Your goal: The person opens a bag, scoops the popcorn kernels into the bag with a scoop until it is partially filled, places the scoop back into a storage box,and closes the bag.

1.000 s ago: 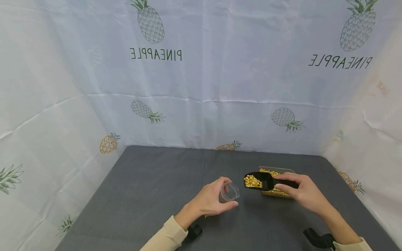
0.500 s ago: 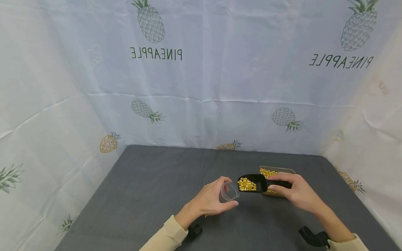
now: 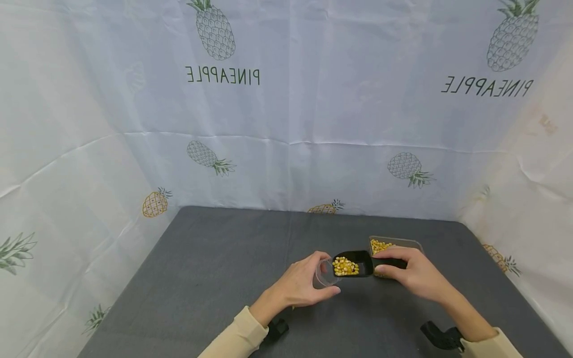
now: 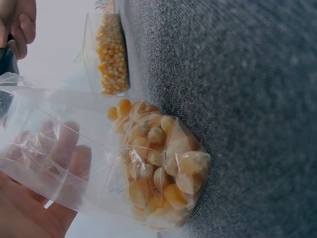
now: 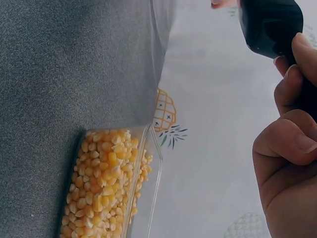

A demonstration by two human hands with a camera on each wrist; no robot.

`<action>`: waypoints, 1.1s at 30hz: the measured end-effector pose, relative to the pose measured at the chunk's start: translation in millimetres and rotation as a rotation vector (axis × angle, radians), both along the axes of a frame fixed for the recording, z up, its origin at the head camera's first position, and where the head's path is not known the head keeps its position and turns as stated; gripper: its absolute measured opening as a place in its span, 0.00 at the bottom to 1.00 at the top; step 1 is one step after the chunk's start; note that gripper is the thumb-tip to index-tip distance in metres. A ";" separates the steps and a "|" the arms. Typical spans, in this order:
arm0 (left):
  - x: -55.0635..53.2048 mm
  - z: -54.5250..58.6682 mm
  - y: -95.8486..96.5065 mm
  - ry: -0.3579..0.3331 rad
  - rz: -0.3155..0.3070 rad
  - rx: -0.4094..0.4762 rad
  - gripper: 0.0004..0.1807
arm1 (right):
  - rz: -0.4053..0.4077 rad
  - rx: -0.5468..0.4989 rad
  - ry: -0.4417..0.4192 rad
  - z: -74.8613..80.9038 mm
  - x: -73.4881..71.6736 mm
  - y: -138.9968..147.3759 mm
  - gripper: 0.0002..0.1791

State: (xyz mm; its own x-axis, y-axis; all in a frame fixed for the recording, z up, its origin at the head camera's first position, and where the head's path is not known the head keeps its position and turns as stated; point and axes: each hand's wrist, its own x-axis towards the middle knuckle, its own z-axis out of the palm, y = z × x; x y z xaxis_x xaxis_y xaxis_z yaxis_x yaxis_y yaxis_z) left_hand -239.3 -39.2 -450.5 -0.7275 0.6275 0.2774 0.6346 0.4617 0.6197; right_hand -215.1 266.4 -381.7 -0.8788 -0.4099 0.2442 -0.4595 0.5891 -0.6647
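My left hand (image 3: 297, 283) grips a clear plastic bag (image 4: 99, 163) near its top, thumb and fingers spread around the open mouth. Corn kernels (image 4: 158, 163) fill the bottom of the bag, low by the table. My right hand (image 3: 421, 273) holds a black scoop (image 3: 366, 263) by its handle. A heap of yellow kernels (image 3: 344, 267) lies in the scoop's front part, and its lip overlaps the bag's mouth in the head view. Behind the right hand stands a clear rectangular container (image 5: 148, 198) of corn kernels, partly hidden in the head view.
A dark grey cloth covers the table (image 3: 224, 258). White curtains (image 3: 286, 99) printed with pineapples hang behind it and at both sides. Black wrist mounts (image 3: 440, 337) sit at the sleeves.
My right hand has carried the loaded scoop leftward from in front of the container to the bag's mouth. My left hand has stayed in place with the bag.
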 end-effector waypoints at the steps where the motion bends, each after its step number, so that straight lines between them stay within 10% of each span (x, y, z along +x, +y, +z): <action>1: 0.1 0.1 0.1 0.000 -0.001 0.001 0.38 | 0.001 0.005 -0.004 0.6 -0.1 -1.0 0.14; 33: 1.5 -2.6 0.4 -0.008 0.035 -0.018 0.36 | 0.088 0.117 -0.005 5.8 -6.1 -18.8 0.16</action>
State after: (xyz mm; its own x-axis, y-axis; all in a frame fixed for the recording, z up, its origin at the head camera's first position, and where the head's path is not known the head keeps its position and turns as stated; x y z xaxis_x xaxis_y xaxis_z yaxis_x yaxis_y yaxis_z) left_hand -237.8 -38.9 -453.1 -0.7512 0.6065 0.2607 0.6131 0.4945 0.6161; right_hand -221.2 247.6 -375.9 -0.8394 -0.5105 0.1864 -0.5097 0.6203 -0.5962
